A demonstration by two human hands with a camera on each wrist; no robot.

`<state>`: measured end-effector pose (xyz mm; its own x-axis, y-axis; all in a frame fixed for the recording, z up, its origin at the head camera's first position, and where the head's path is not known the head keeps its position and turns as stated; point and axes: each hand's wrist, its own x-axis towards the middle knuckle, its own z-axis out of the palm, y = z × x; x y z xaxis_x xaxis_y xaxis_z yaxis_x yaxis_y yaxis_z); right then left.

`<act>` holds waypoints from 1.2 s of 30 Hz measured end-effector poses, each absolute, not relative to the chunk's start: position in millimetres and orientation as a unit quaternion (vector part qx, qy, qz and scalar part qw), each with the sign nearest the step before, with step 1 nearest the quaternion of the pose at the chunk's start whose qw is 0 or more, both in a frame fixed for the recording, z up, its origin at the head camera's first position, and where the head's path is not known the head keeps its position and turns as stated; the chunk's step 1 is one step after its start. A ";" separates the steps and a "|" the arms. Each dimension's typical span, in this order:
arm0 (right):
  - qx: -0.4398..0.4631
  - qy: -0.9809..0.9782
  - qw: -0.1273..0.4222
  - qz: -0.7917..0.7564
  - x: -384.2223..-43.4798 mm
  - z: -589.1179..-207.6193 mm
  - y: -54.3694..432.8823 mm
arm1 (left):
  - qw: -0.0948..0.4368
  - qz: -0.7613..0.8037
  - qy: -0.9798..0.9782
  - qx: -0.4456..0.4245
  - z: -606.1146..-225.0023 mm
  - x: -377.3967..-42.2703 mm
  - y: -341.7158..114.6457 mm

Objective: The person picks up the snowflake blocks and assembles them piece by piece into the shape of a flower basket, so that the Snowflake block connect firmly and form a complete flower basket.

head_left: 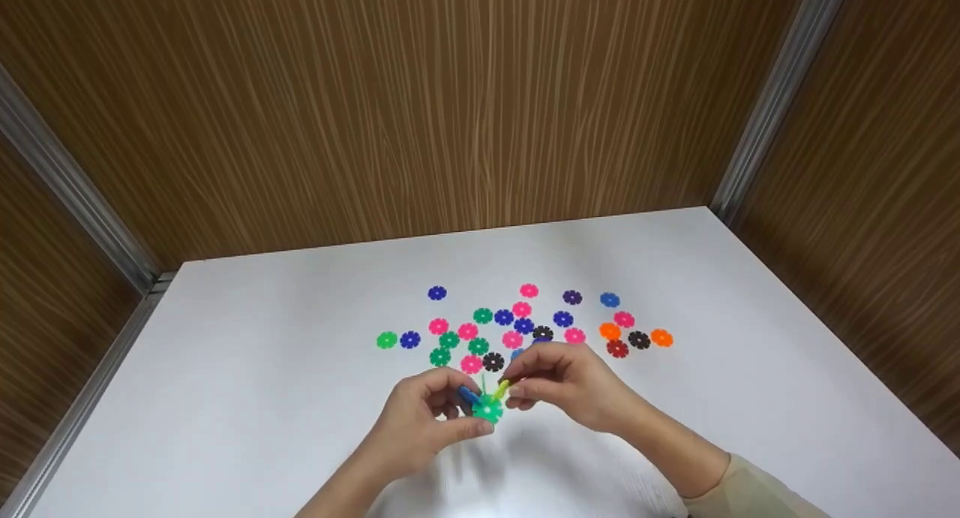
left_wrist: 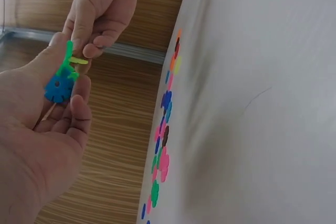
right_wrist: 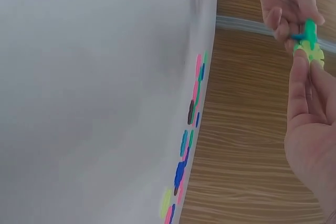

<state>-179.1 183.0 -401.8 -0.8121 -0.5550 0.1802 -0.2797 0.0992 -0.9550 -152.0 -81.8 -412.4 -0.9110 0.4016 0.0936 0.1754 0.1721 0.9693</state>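
At least three notched discs joined in one cluster, held up off the table [head_left: 262, 353] between both hands.

Left hand [head_left: 420, 424]: fingers clamped on the cluster, thumb at the near edge of the green disc [head_left: 487, 409], the other fingers curled behind. Blue disc [left_wrist: 58, 88] sits at an angle to the green one, in the gap between thumb and curled fingers. Exact fingertip contact on blue: can't tell.

Right hand [head_left: 581, 386]: thumb and index together on the yellow disc [right_wrist: 316, 54], pinching its outer edge; its other side meets the green disc. Both sets of fingertips are close, cluster between them.

Beyond the hands: loose discs lying flat, mostly pink, green and blue. Black disc [head_left: 493, 362] and pink disc [head_left: 471, 365] are nearest the cluster. Wood-grain panel [head_left: 450, 105] behind.
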 end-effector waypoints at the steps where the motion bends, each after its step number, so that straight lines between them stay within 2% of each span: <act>1: -0.279 0.740 0.106 -0.603 -181.6 -402.0 186.6 | 0.095 0.621 0.757 0.183 -412.9 -151.5 -82.0; 7: -0.179 0.835 0.046 -0.518 -210.8 -416.1 225.4 | 0.107 0.644 0.740 0.162 -416.4 -150.5 -87.6; 10: -0.129 0.874 0.056 -0.465 -225.3 -428.7 244.0 | 0.112 0.645 0.740 0.156 -419.1 -150.5 -89.4; 15: -0.114 0.910 0.071 -0.391 -237.5 -443.7 259.4 | 0.118 0.651 0.736 0.145 -421.6 -150.6 -91.3; 25: -0.137 0.920 0.101 -0.353 -232.1 -447.6 257.6 | 0.126 0.657 0.728 0.150 -423.3 -152.3 -93.3; 36: -0.278 0.782 0.119 -0.546 -187.1 -410.1 201.4 | 0.129 0.665 0.710 0.194 -422.8 -153.9 -93.4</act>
